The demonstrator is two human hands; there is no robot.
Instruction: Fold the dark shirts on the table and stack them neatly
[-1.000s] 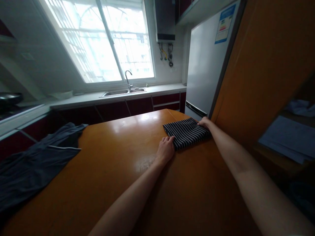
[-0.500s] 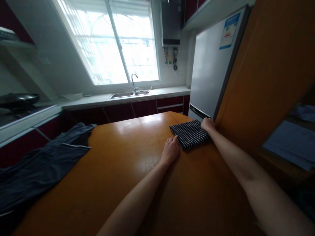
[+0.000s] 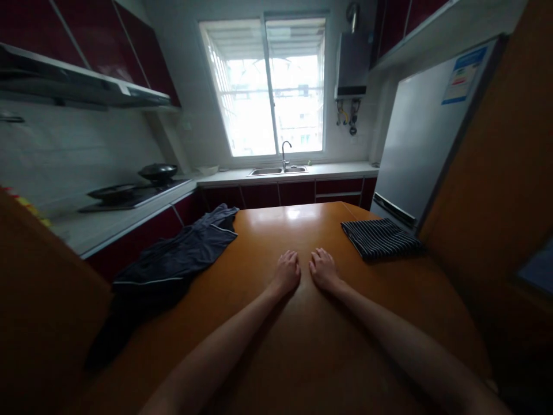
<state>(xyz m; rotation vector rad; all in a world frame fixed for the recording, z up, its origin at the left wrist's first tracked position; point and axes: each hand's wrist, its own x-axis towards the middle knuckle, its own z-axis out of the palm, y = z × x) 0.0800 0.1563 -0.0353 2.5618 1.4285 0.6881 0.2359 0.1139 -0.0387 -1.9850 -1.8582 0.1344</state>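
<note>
My left hand (image 3: pixel 288 271) rests palm down on the wooden table (image 3: pixel 268 236), holding nothing. Close beside it, a narrow gap apart, my right hand (image 3: pixel 323 268) also lies flat on the tabletop with nothing in it. To the right of both hands is a black cloth with white stripes (image 3: pixel 382 237), folded into a flat piece near the table's right edge; neither hand touches it. A dark grey garment with white piping (image 3: pixel 181 253) lies loosely spread along the left edge, part of it hanging in shadow.
Beyond the table runs a white counter (image 3: pixel 233 177) with a sink (image 3: pixel 265 172) under the window. A grey fridge (image 3: pixel 425 132) stands at the right behind the striped cloth. On the left, a pan (image 3: pixel 158 172) sits on the stove.
Both hands have left the striped cloth and moved left to the middle of the table. The cloth stays folded in place. My view has turned left.
</note>
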